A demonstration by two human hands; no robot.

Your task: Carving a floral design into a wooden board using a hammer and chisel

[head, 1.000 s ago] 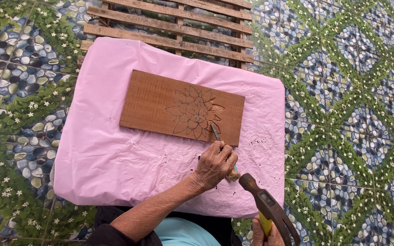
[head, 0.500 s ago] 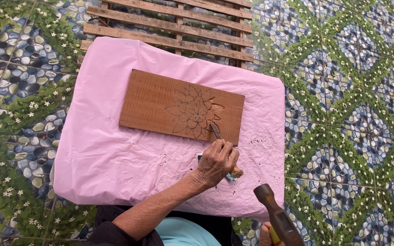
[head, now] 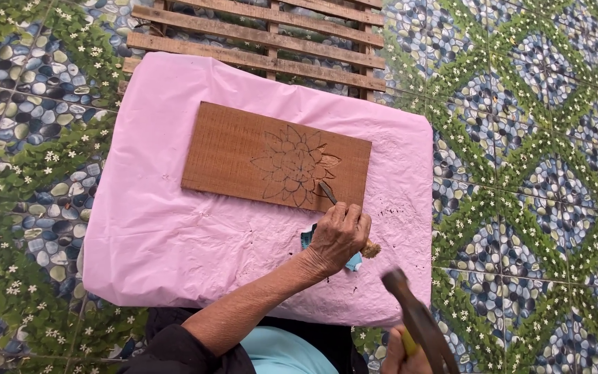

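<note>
A brown wooden board with a carved flower outline lies on a pink-covered table. My left hand grips a chisel whose metal tip rests on the flower's lower right petals; its frayed wooden butt sticks out to the right of my fist. At the bottom edge of the view, my right hand holds a hammer with a yellow handle. The dark hammer head hovers just below and right of the chisel's butt, not touching it.
A slatted wooden pallet lies beyond the table's far edge. The floor around is tiled with a pebble and green vine pattern. Small wood chips dot the pink cover to the right of the board.
The hammer drew back down toward the bottom of the view, then rose again toward the chisel's butt. My left hand and the chisel stayed in place.
</note>
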